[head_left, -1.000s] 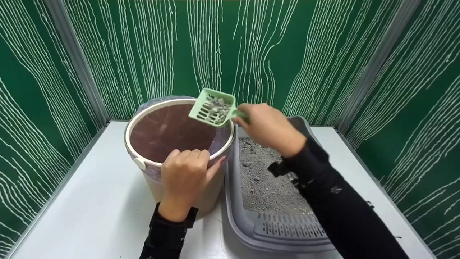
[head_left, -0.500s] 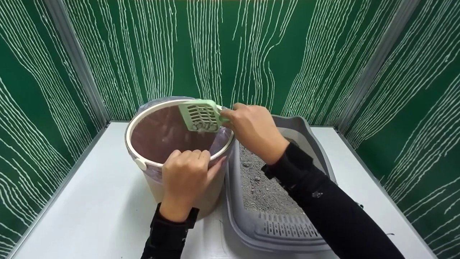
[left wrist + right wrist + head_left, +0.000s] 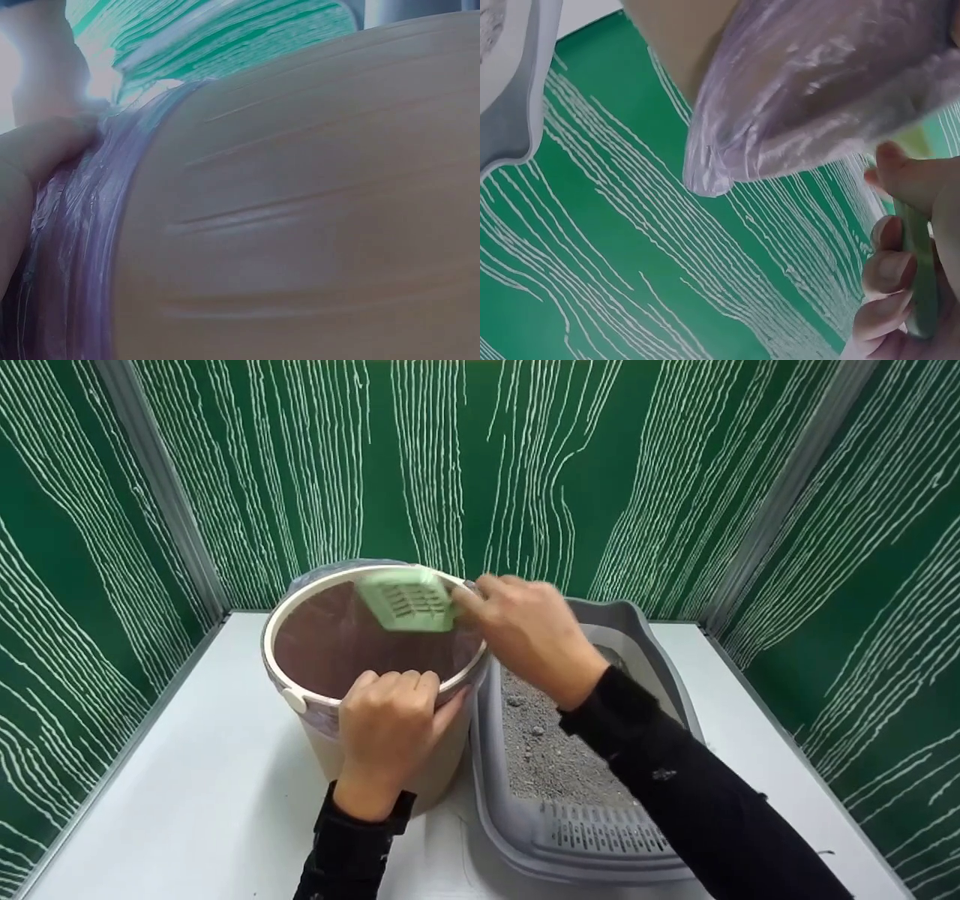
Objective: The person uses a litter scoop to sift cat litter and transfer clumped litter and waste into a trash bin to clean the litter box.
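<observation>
My right hand (image 3: 525, 630) grips the green handle of a slotted litter scoop (image 3: 411, 601). The scoop is tipped over inside the mouth of a beige trash can (image 3: 427, 757), its slotted underside facing me and somewhat blurred. In the right wrist view, fingers (image 3: 889, 274) wrap round the handle (image 3: 922, 277). My left hand (image 3: 388, 727) holds the near rim of the can, knuckles over the white ring and thumb along the outside. A translucent purple bag (image 3: 82, 247) lines the can and folds over its edge. The can's bottom is hidden.
Right beside the can stands a grey litter box (image 3: 487, 810) with grey litter (image 3: 555, 750) and a slotted front ledge. Both stand on a white table (image 3: 202, 780). Green walls (image 3: 525, 457) with white wavy lines enclose it at the back and sides.
The scoop has gone from level with grey clumps in it to tipped over inside the can; no clumps show on it now. My right hand moved slightly left. My left hand stayed put.
</observation>
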Available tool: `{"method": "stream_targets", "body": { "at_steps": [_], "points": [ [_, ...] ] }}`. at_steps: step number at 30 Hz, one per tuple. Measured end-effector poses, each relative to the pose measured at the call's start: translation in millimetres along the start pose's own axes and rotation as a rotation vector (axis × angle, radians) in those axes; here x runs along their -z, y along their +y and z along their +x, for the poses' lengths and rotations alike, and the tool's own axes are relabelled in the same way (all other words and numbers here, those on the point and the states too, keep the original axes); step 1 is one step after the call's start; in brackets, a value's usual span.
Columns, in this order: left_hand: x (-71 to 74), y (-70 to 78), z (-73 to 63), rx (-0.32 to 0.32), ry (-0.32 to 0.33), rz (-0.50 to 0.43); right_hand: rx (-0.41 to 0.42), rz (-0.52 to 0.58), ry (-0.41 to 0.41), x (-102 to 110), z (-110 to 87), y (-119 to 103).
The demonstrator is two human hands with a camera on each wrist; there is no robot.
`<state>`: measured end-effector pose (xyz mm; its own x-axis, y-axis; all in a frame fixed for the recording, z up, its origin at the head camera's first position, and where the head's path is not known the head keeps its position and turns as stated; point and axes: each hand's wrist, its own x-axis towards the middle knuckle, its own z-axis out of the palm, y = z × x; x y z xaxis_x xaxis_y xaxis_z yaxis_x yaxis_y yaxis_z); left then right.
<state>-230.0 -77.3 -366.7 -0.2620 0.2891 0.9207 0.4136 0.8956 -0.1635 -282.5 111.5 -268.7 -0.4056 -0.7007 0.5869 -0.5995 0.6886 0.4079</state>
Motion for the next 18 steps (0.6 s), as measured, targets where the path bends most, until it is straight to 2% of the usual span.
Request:
{"method": "stream_targets", "body": {
  "at_steps": [4, 7, 10, 13, 18],
  "points": [
    [0.2, -1.2, -0.7, 0.006, 0.001, -0.007, -0.138, 0.069, 0.072, 13, -6.6, 18],
    [0.0, -1.0, -1.0, 0.008, 0.002, -0.009, -0.313, 0.091, 0.007, 25, -18.7, 34],
    [-0.5, -0.6, -0.8, 0.006, 0.004, -0.007, -0.473, 0.091, -0.145, 27, -37.8, 47],
    [-1.1, -0.7, -0.5, 0.004, 0.007, 0.001, -0.584, 0.147, -0.355, 18, -61.7, 56],
    [-1.4, -1.1, -2.5, 0.013, 0.008, 0.009, -0.710, 0.300, -0.842, -3, -104.3, 69]
  ]
}}
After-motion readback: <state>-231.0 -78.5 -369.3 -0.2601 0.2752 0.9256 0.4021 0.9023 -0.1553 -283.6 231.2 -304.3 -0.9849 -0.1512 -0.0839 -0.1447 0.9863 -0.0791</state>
